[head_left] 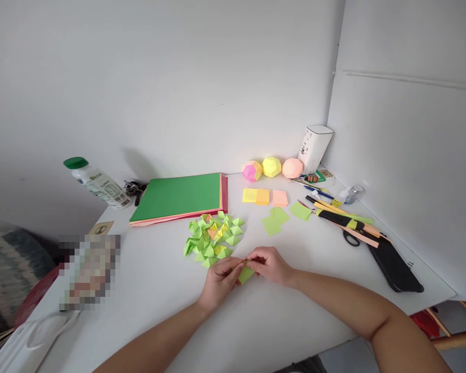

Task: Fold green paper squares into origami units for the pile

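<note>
Between my two hands is a small green paper square (246,275), tilted just above the white table near its front. My left hand (221,281) pinches its upper left edge, and my right hand (271,265) pinches the same edge from the right, the fingertips almost meeting. Fingers hide part of the paper. Right behind my left hand lies a pile of folded green paper pieces (207,249), with a few yellow and orange ones among them. Flat green paper squares (274,221) lie beyond my right hand, with another green square (300,211) beside them.
Coloured sheets (180,192) are stacked at back left, near a white bottle (103,184). Sticky-note pads (256,196) and several paper balls (272,167) stand at the back. Scissors (351,238), a cutter (339,218) and a black case (396,264) lie right.
</note>
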`<state>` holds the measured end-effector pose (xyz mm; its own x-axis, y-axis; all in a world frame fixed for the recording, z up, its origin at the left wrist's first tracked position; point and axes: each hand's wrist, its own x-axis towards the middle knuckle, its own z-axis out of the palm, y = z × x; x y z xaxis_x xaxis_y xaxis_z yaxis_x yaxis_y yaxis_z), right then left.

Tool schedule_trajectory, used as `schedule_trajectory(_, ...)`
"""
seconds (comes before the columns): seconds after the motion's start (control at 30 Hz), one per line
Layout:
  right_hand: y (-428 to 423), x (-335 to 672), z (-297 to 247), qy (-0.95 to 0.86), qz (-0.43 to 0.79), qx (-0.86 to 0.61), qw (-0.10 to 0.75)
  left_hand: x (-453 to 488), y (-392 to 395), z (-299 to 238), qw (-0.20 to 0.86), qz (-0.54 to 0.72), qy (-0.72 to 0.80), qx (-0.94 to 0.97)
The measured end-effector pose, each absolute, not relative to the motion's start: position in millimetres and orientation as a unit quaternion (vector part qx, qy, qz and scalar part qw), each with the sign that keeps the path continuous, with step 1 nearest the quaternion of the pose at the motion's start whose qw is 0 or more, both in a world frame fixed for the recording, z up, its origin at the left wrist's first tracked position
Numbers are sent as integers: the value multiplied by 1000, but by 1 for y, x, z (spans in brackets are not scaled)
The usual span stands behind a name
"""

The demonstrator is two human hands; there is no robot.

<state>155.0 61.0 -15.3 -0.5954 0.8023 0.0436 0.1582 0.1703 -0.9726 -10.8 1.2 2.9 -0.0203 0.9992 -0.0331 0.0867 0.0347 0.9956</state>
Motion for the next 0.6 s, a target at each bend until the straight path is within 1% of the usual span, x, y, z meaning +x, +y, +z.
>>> schedule_trajectory(0.27, 60, 157, -9, -728, 532, -328, 282, -10, 1, -2, 484, 451, 551, 508)
schedule_trajectory(0.4, 59, 156, -2, -736, 520, -333, 277, -10, 0, -4, 506, 422, 562, 501)
schedule_trajectory(0.6, 58, 156, 0, -753, 506, -325, 269, -11, -1, -2, 530, 413, 549, 497)
